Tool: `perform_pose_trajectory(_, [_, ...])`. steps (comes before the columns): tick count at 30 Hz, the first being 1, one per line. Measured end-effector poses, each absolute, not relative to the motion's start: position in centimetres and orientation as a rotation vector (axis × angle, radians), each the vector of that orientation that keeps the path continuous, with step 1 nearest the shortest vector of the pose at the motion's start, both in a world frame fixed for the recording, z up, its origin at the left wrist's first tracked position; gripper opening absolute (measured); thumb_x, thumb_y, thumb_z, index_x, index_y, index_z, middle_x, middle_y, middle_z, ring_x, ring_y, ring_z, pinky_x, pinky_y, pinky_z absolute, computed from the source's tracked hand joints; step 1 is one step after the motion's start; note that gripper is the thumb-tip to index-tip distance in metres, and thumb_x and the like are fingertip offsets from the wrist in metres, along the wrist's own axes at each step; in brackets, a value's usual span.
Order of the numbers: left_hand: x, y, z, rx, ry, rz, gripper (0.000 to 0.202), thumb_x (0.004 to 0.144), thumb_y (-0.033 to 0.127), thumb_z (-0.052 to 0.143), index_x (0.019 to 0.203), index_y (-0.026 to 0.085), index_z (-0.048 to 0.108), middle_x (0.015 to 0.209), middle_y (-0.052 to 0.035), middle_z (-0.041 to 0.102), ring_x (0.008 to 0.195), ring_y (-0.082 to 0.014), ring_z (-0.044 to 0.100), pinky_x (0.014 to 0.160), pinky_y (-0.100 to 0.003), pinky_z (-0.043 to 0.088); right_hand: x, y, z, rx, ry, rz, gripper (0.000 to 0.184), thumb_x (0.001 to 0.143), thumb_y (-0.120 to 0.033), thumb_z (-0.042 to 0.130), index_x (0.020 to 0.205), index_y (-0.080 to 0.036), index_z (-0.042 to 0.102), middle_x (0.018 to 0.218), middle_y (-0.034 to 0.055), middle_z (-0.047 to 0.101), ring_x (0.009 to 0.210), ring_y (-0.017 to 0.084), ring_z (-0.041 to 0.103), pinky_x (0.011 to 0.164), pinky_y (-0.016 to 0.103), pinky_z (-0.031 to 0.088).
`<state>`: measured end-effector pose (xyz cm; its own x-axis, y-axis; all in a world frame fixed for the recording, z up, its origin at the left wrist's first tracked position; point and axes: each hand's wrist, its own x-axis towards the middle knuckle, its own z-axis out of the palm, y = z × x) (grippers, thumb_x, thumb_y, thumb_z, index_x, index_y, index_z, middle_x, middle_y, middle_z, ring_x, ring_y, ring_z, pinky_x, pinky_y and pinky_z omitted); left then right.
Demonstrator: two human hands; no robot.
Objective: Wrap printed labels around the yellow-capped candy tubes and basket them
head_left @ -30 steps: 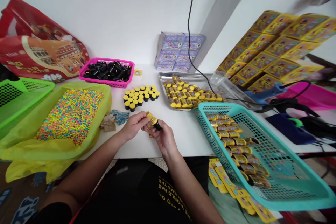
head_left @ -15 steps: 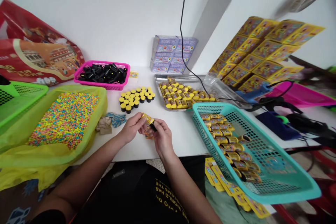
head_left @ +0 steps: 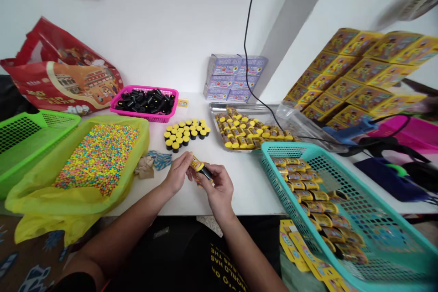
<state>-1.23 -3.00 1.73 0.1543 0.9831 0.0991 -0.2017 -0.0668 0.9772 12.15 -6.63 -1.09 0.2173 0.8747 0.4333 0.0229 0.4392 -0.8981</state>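
Tube (head_left: 198,165), black-capped, is gripped by left hand (head_left: 177,174) and right hand (head_left: 219,188), its lower end hidden behind fingers (head_left: 212,179). Surface (head_left: 249,191) ends just below both hands.

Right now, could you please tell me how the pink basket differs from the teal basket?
The pink basket is smaller than the teal basket. The pink basket holds loose black cylinders, the teal basket yellow-wrapped tubes in rows. The pink basket sits back on the table; the teal basket juts past its front edge. Both are plastic mesh.
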Motion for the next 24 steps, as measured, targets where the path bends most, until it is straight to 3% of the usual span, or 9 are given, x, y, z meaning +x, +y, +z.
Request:
perform_pose_trajectory(5, [-1.0, -3.6, 1.6, 1.146, 0.876, 1.3, 0.037, 0.086, 0.055, 0.055, 0.079, 0.019, 0.048, 0.064, 0.0033, 0.055, 0.051, -0.0106, 0.054, 0.044, -0.023, 0.044, 12.2, -6.7, -1.6, -0.97, -1.303, 0.61, 0.027, 0.079, -0.034, 0.074, 0.101, -0.023, 0.062, 0.1, 0.0062, 0.063, 0.091, 0.021, 0.064, 0.075, 0.038, 0.057])
perform_pose_trajectory(16, [-1.0, -4.2, 0.6, 1.053, 0.81, 1.352, 0.038, 0.087, 0.056, 0.054, 0.086, 0.018, 0.054, 0.07, 0.0008, 0.057, 0.054, -0.0116, 0.054, 0.048, -0.024, 0.044, 12.4, -6.7, -1.5, -0.951, -1.39, 0.503, 0.024, 0.081, -0.026, 0.071, 0.103, -0.025, 0.062, 0.1, 0.0061, 0.062, 0.092, 0.022, 0.065, 0.075, 0.039, 0.058])
perform_pose_trajectory(24, [-1.0, -4.7, 1.3, 0.991, 0.815, 1.39, 0.032, 0.085, 0.048, 0.06, 0.084, 0.016, 0.062, 0.078, -0.0019, 0.063, 0.068, -0.0135, 0.057, 0.064, -0.026, 0.046, 12.2, -6.9, -1.0, -0.948, -1.436, 0.452, 0.022, 0.081, -0.023, 0.07, 0.101, -0.024, 0.061, 0.097, 0.0055, 0.062, 0.091, 0.02, 0.064, 0.076, 0.037, 0.055])
